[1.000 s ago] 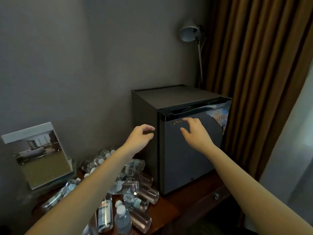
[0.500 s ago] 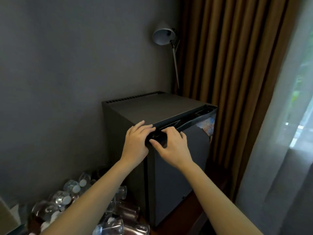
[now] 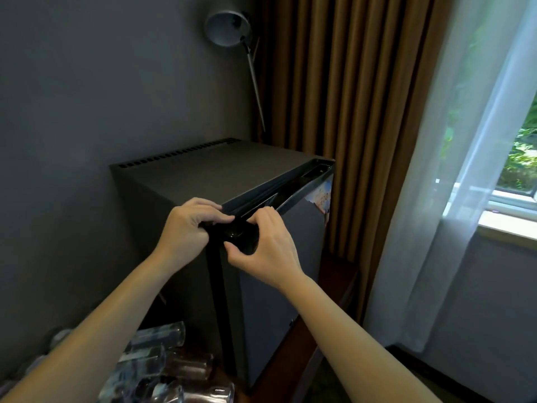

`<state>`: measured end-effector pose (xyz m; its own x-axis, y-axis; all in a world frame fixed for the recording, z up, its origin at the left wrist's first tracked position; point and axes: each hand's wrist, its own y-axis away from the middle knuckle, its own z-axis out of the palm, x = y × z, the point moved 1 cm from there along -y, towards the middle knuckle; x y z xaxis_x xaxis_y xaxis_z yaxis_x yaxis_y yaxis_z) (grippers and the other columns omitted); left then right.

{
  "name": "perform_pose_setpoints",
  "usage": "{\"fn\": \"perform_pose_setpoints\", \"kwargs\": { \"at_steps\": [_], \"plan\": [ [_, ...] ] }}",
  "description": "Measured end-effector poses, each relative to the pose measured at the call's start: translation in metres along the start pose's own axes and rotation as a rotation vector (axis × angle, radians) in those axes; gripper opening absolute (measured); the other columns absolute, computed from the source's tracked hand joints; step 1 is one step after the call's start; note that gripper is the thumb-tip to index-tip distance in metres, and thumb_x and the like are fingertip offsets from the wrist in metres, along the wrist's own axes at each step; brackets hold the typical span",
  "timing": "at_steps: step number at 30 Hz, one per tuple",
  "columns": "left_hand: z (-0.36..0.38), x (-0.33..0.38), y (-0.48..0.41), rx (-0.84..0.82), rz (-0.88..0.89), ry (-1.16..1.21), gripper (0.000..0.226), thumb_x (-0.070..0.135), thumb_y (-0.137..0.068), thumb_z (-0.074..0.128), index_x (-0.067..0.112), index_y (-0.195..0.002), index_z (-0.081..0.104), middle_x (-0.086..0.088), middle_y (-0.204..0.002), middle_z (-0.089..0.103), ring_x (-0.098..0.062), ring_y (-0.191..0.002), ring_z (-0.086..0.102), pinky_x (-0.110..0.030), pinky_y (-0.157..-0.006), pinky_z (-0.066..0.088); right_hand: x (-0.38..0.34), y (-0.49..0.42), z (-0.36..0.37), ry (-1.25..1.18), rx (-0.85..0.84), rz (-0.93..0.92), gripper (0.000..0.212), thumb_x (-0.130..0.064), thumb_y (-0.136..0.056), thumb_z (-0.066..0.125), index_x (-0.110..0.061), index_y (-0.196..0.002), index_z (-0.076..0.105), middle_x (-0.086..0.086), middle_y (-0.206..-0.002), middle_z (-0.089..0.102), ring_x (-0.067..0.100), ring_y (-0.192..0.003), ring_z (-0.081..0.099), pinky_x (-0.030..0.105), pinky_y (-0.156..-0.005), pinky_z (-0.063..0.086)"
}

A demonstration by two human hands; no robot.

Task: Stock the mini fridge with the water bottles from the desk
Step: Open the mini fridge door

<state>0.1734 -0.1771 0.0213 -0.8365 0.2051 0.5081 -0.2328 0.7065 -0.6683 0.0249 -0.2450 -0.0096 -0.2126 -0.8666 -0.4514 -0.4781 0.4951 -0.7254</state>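
A dark mini fridge [image 3: 209, 173] stands on the wooden desk against the grey wall. Its door [image 3: 279, 274] faces right of centre, and a narrow gap shows along the door's top edge. My left hand [image 3: 189, 228] curls over the top left corner of the fridge body, fingers hooked at the seam. My right hand [image 3: 267, 242] grips the glossy black top corner of the door, thumb underneath. Several clear water bottles [image 3: 151, 362] lie in a pile on the desk at the lower left, partly hidden by my left forearm.
A grey lamp [image 3: 228, 27] on a thin stem rises behind the fridge. Brown curtains [image 3: 348, 97] hang behind and to the right, with a white sheer curtain [image 3: 453, 170] and a window [image 3: 520, 158] further right. The desk edge [image 3: 308, 353] shows under the fridge.
Both hands went from reaching in front of the fridge to gripping its top front corner. The view swung right and closer, and most bottles left the frame. A gap now shows along the door top.
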Motion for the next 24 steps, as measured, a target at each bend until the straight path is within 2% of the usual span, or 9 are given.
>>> {"fn": "perform_pose_setpoints", "kwargs": {
  "at_steps": [2,4,7,12,15,17,20,22,24],
  "plan": [
    [0.008,0.011,0.001,-0.062,0.107,0.072,0.063,-0.026,-0.055,0.048,0.017,-0.093,0.071,0.012,-0.088,0.063,0.007,-0.089,0.058,-0.010,-0.074,0.047,0.008,0.015,-0.014,-0.095,0.060,-0.018,0.037,-0.041,-0.070,0.064,-0.013,-0.089,0.049,-0.007,-0.087,0.044,0.006,-0.082,0.043,0.019,-0.084,0.039],
    [0.023,0.030,0.000,-0.143,0.258,0.126,0.059,-0.018,-0.051,0.046,0.017,-0.090,0.072,0.014,-0.081,0.066,0.002,-0.088,0.060,-0.014,-0.078,0.049,0.022,0.034,-0.035,-0.159,0.086,-0.037,0.038,-0.037,-0.069,0.065,-0.012,-0.094,0.050,-0.003,-0.094,0.048,0.010,-0.091,0.049,0.018,-0.088,0.041],
    [0.054,0.064,-0.008,-0.266,0.419,0.200,0.057,-0.018,-0.052,0.046,0.020,-0.083,0.074,0.010,-0.080,0.066,-0.006,-0.087,0.060,-0.018,-0.078,0.049,0.048,0.057,-0.075,-0.201,0.074,-0.015,0.040,-0.034,-0.069,0.064,-0.006,-0.097,0.055,0.003,-0.103,0.056,0.011,-0.110,0.053,0.033,-0.100,0.042],
    [0.125,0.120,-0.023,-0.424,0.575,0.319,0.054,-0.018,-0.059,0.042,0.015,-0.084,0.076,0.008,-0.092,0.064,-0.009,-0.089,0.059,-0.022,-0.079,0.048,0.077,0.086,-0.150,-0.257,0.177,0.093,0.044,-0.055,-0.081,0.055,-0.013,-0.092,0.057,0.001,-0.106,0.062,0.013,-0.117,0.055,0.025,-0.097,0.044],
    [0.173,0.154,-0.029,-0.443,0.656,0.342,0.055,-0.018,-0.063,0.037,0.008,-0.095,0.074,0.003,-0.101,0.064,-0.012,-0.097,0.056,-0.020,-0.084,0.046,0.104,0.102,-0.200,-0.337,0.228,0.263,0.030,-0.037,-0.081,0.053,-0.011,-0.094,0.061,0.002,-0.113,0.065,0.016,-0.121,0.054,0.028,-0.102,0.042],
    [0.201,0.172,-0.033,-0.461,0.685,0.308,0.054,-0.010,-0.071,0.031,0.006,-0.105,0.070,-0.006,-0.110,0.066,-0.015,-0.105,0.055,-0.022,-0.090,0.045,0.125,0.105,-0.236,-0.367,0.265,0.375,0.030,-0.032,-0.078,0.050,-0.010,-0.093,0.063,0.003,-0.114,0.066,0.012,-0.117,0.057,0.024,-0.099,0.042],
    [0.239,0.184,-0.043,-0.470,0.695,0.135,0.058,-0.002,-0.073,0.032,0.007,-0.123,0.059,-0.014,-0.129,0.057,-0.029,-0.119,0.053,-0.037,-0.099,0.041,0.157,0.097,-0.283,-0.347,0.265,0.516,0.025,-0.018,-0.075,0.047,-0.010,-0.090,0.066,0.007,-0.107,0.066,0.002,-0.100,0.062,0.012,-0.088,0.042],
    [0.257,0.187,-0.056,-0.462,0.671,-0.076,0.066,-0.004,-0.075,0.040,0.011,-0.139,0.041,-0.012,-0.145,0.040,-0.030,-0.133,0.038,-0.041,-0.109,0.029,0.176,0.085,-0.307,-0.270,0.249,0.605,0.025,-0.008,-0.082,0.044,-0.015,-0.088,0.068,0.004,-0.103,0.066,0.005,-0.097,0.061,0.012,-0.087,0.042],
    [0.271,0.184,-0.072,-0.531,0.534,-0.291,0.074,0.000,-0.083,0.045,0.019,-0.148,0.015,-0.004,-0.157,0.012,-0.022,-0.145,0.011,-0.039,-0.116,0.011,0.197,0.072,-0.323,-0.014,0.219,0.687,0.031,-0.003,-0.092,0.041,-0.015,-0.095,0.069,0.004,-0.105,0.066,0.012,-0.102,0.057,0.018,-0.088,0.038]
  ]
}}
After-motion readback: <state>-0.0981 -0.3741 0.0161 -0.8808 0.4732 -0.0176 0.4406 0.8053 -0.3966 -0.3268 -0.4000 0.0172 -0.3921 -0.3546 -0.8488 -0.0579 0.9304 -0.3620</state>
